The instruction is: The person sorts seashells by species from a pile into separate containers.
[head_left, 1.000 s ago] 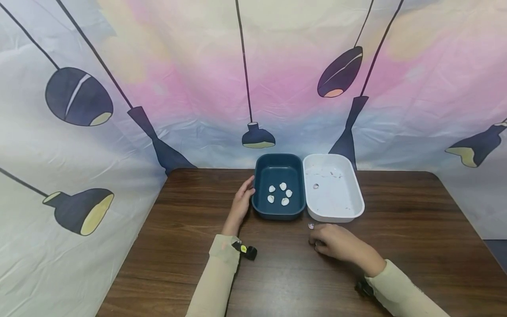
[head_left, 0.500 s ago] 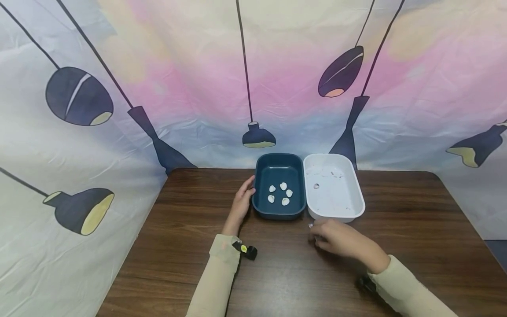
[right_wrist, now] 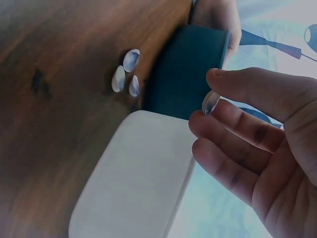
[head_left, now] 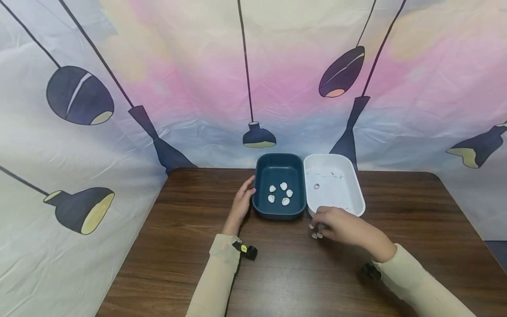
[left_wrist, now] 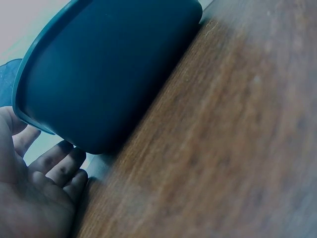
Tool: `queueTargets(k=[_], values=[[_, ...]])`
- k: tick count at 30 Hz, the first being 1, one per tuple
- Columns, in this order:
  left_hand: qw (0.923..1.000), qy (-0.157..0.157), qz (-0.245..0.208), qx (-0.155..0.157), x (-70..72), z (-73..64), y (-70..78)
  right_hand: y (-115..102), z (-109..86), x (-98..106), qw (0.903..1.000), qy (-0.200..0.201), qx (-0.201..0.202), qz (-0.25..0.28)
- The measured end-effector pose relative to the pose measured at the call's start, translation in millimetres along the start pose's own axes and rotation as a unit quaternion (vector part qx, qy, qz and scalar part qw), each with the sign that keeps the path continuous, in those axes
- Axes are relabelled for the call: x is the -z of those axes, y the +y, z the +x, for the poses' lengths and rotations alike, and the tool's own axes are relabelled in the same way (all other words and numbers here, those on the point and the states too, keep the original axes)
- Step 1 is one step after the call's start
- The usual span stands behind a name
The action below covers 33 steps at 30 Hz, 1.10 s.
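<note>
My right hand point(head_left: 342, 226) pinches a small seashell point(right_wrist: 210, 102) between thumb and fingers, by the near edge of the white tray point(head_left: 358, 198). On the table below it lie three more shells point(right_wrist: 118, 79), bluish inside; in the head view the hand stands close over these loose shells point(head_left: 314, 235). Several white shells point(head_left: 283, 186) sit apart from one another in the dark teal tray point(head_left: 279, 160). My left hand point(head_left: 239, 204) rests with loosely extended fingers point(left_wrist: 52, 158) against that tray's left side.
One pinkish shell point(head_left: 316, 186) and some small bits lie in the white tray, which stands directly right of the teal one. Both trays are near the back edge of the wooden table point(head_left: 277, 273). A printed cloth point(head_left: 190, 88) hangs behind.
My right hand has lifted up and away from the table toward the white tray, pinching a shell. The loose shells beneath it have come into view. The left hand stays put.
</note>
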<state>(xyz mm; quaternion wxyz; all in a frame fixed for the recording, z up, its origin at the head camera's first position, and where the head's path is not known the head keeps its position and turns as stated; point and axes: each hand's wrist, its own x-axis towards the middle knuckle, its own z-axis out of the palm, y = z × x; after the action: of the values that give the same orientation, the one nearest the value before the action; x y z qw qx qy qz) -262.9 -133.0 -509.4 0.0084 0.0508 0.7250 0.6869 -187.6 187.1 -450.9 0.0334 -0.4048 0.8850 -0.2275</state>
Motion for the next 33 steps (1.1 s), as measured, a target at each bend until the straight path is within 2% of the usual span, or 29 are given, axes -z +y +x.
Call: queueTargets(k=[6, 10, 17, 25, 33], values=[[0.9999, 0.005, 0.01, -0.005, 2.4, 14.2, -26.8, 1.7, 3.5, 8.3, 1.0, 0.004, 0.003, -0.008], [0.9998, 0.01, 0.014, -0.014, 2.6, 16.3, -33.4, 3.8, 7.0, 13.7, 0.9998, 0.006, -0.005, -0.021], [0.9999, 0.011, 0.007, -0.007, -3.4, -1.3, -0.4, 3.8, 9.5, 21.3, 0.9991, 0.018, 0.007, -0.036], [0.9998, 0.018, 0.008, -0.01, -5.3, -1.1, -1.0, 9.8, 12.4, 23.3, 0.999, 0.007, -0.02, -0.039], [0.9998, 0.018, 0.008, -0.006, -5.7, -0.3, -1.4, 26.4, 19.1, 24.3, 0.9978, 0.039, -0.02, -0.05]])
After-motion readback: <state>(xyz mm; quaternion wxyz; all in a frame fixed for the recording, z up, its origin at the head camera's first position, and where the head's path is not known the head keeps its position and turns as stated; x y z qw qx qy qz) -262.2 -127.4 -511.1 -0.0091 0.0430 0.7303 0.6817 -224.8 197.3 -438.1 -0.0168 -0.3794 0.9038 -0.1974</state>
